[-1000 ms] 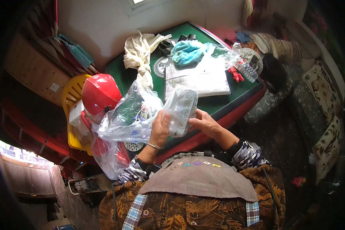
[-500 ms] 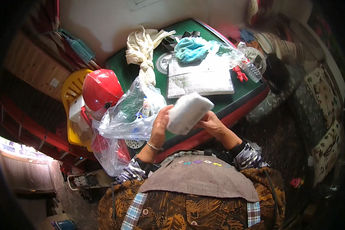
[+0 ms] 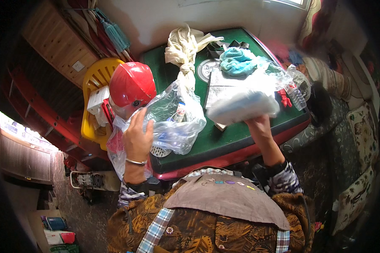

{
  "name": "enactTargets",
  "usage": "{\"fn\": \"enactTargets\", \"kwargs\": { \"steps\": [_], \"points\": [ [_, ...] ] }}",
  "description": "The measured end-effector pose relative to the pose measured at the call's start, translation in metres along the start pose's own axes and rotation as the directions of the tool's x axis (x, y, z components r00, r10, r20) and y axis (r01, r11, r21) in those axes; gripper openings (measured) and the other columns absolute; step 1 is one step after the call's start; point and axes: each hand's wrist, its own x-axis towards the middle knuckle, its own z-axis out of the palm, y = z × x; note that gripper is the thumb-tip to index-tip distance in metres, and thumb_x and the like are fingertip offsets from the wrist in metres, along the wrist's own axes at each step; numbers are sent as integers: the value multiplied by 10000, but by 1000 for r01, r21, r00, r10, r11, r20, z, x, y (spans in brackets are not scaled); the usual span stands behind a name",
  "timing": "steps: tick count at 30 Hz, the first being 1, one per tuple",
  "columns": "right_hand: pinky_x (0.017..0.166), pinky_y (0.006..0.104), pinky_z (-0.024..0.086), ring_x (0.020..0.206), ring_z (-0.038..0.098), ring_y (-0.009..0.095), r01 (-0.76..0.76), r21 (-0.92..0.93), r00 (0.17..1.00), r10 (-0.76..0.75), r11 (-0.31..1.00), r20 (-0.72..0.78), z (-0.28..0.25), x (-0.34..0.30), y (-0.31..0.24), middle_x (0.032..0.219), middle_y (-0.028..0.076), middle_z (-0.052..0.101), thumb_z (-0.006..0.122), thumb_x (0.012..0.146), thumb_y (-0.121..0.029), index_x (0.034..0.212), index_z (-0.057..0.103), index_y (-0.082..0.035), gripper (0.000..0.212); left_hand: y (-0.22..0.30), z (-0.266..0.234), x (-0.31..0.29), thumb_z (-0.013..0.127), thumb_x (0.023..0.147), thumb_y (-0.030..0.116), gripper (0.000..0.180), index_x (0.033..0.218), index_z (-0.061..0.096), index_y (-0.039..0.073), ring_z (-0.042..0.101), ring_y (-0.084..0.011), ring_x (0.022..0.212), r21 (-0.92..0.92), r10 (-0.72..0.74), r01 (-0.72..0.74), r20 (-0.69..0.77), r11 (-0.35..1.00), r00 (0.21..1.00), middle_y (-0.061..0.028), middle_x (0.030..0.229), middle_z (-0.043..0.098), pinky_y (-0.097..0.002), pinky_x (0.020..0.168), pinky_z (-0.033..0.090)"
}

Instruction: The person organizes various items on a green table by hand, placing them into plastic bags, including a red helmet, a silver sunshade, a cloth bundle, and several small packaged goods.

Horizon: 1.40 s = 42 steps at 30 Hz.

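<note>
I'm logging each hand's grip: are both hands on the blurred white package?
No, only the right hand holds the white package; the left hand is apart from it, by the clear plastic bag.

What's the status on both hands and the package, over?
Left hand open, empty, beside clear bag. Right hand holds package, motion-blurred, above table. Package hides part of silver mat.

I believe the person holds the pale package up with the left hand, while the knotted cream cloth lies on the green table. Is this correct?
Not quite: the right hand holds the pale package, as the head view shows; the left hand is open near the clear plastic bag. The knotted cream cloth does lie on the green table.
</note>
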Motion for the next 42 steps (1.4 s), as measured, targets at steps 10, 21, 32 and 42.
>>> {"fn": "enactTargets", "kwargs": {
  "steps": [10, 21, 32, 42],
  "points": [
    [821, 370, 491, 981, 597, 290, 433, -628, 862, -93, 647, 498, 137, 87, 57, 1040, 153, 597, 650, 736, 17, 1098, 516, 7, 387, 8, -15, -46, 637, 827, 117, 168, 971, 615, 34, 587, -301, 646, -192, 59, -35, 122, 981, 991, -131, 717, 574, -384, 577, 454],
    [781, 406, 493, 873, 590, 324, 167, -847, 986, -61, 505, 158, 66, 52, 60, 935, 136, 589, 645, 756, -94, 1053, 561, -58, 311, -5, -39, -78, 665, 705, -34, 195, 886, 611, 13, 570, -260, 577, -318, 358, -400, -183, 860, 915, -90, 712, 605, -344, 522, 447],
    [720, 439, 477, 841, 594, 377, -35, -874, 998, -35, 484, -60, 8, 13, 113, 880, 233, 586, 657, 773, -215, 1094, 507, -55, 388, 3, -31, -68, 677, 667, -36, 223, 879, 619, 3, 586, -246, 567, -592, 590, -506, -63, 627, 805, -97, 721, 622, -325, 501, 456],
    [879, 417, 465, 1005, 570, 377, 330, -498, 858, -35, 802, 512, 154, 32, 63, 1070, 199, 565, 751, 741, -179, 1284, 433, -53, 642, 14, -27, -63, 670, 664, -36, 237, 893, 621, -1, 593, -256, 599, -512, 611, -558, -79, 653, 788, -104, 738, 614, -346, 529, 467]
  ]
}}
